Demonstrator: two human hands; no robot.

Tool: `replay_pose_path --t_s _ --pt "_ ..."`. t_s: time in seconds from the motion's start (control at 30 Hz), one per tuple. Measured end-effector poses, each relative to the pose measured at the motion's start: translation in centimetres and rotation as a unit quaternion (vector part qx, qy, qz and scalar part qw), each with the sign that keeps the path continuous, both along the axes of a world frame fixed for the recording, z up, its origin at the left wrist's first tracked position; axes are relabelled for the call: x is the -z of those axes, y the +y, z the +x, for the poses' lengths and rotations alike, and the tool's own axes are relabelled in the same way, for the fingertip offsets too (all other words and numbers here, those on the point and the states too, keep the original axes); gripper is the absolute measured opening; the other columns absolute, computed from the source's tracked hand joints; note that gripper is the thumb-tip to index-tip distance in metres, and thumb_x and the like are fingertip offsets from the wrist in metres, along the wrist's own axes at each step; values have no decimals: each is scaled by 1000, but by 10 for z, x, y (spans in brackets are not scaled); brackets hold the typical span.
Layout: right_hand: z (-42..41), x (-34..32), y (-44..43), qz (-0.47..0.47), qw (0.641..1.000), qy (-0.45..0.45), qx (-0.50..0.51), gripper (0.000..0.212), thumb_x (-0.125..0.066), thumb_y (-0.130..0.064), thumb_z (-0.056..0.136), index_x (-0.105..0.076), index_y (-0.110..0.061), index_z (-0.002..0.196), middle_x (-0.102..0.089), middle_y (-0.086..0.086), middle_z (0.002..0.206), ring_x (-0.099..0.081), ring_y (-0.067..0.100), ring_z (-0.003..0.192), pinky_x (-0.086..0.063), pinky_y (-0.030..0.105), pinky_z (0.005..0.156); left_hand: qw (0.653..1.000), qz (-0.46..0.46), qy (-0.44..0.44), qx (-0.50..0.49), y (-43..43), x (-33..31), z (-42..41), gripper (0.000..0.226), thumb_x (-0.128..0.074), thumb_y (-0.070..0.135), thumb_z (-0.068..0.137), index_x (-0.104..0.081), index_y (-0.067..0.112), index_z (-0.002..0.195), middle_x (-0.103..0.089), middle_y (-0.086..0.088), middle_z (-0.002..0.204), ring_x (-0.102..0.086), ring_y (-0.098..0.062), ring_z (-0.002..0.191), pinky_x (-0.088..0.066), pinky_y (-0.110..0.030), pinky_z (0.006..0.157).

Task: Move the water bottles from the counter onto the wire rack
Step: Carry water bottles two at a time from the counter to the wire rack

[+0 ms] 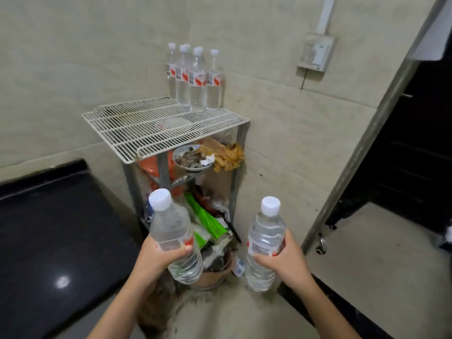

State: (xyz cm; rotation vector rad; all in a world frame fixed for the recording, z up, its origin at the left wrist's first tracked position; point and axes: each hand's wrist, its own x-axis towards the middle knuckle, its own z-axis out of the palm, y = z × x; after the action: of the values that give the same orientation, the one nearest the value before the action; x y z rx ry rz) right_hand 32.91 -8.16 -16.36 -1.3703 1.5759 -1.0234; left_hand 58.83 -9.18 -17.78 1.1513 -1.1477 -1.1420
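My left hand (156, 255) grips a clear water bottle (171, 228) with a white cap, held upright and leaning slightly left. My right hand (288, 258) grips a second clear bottle (265, 238), also upright. Both bottles hang in front of and below the white wire rack (137, 133). Several more bottles (195, 77) with red and white labels stand clustered at the rack's far right corner, against the wall. The rest of the rack's top is bare wire.
The black counter (53, 228) lies at the left. Under the rack sit a bowl of scraps (190, 160), a yellow bag and green packets. A terracotta pot (212, 275) stands on the floor. A dark doorway (403, 155) opens at the right.
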Motion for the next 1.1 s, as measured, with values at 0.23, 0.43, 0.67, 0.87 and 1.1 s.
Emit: replay_pose_path --t_s 0.23,0.43,0.67,0.87,1.1 --pt "-2 -29 -87 -31 995 -58 -81 82 -84 -40 36 -54 -25 111 -68 -5 106 -65 13 97 -53 39 88 992 -36 70 -99 -30 -40 -2 80 -90 49 14 -71 18 86 -76 -1 85 -70 -15 80 -57 -21 68" --pt "31 -81 -181 -85 979 -92 -161 75 -89 -21 47 -55 -14 114 -68 -1 106 -66 13 94 -56 20 73 977 -162 70 -120 -91 -105 36 69 -89 48 20 -74 25 83 -75 4 79 -70 -10 76 -57 -22 70" --pt "81 -167 -306 -196 957 -141 -160 55 -80 8 55 -59 -18 100 -73 -17 78 -69 -1 72 -51 11 56 963 -235 68 -109 -215 -164 114 71 -87 51 24 -69 22 87 -74 8 81 -69 -8 78 -57 -22 72" --pt "150 -187 -401 -216 958 -94 -165 62 -82 -8 58 -51 -27 108 -66 -13 98 -67 5 86 -55 24 73 968 -211 28 -130 -310 -175 164 87 -86 53 25 -60 17 100 -74 6 86 -69 -10 83 -56 -22 75" --pt "233 -166 -499 -166 969 -25 -183 70 -84 -33 54 -46 -22 111 -62 -4 105 -60 20 99 -50 45 91 974 -157 -2 -162 -369 -161 197 94 -87 52 22 -59 16 105 -74 3 88 -70 -13 85 -56 -21 70"
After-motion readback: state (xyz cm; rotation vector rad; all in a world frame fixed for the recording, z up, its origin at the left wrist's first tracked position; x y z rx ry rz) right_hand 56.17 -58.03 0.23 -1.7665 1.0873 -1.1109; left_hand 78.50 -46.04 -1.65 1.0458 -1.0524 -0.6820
